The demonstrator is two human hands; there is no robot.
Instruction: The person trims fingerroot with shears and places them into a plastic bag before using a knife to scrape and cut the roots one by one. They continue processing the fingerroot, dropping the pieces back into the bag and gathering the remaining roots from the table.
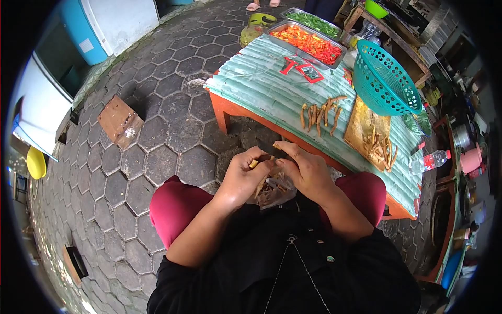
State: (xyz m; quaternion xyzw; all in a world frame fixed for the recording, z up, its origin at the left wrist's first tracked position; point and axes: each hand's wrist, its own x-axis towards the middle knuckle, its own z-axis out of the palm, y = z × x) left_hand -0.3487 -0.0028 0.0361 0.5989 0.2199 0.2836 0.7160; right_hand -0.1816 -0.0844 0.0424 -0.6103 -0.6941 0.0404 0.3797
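Note:
My left hand (244,175) is closed around a slim root piece (254,163) with a yellowish cut end. Close beside it, my right hand (305,170) grips a dark knife (273,150), its blade against the root. Both hands are above a clear plastic bag (277,198) of brown peelings between my knees. On the low table (251,68) ahead, brown finger-like roots (318,115) lie in a loose group. A wooden board (361,118) to their right bears a pile of thin, paler roots (377,146).
A teal colander (384,78) stands at the table's right side. Trays of chopped red peppers (308,43) and chopped greens (314,23) sit at the far end. A plastic bottle (435,159) lies near the right edge. Cardboard (119,121) rests on the paving.

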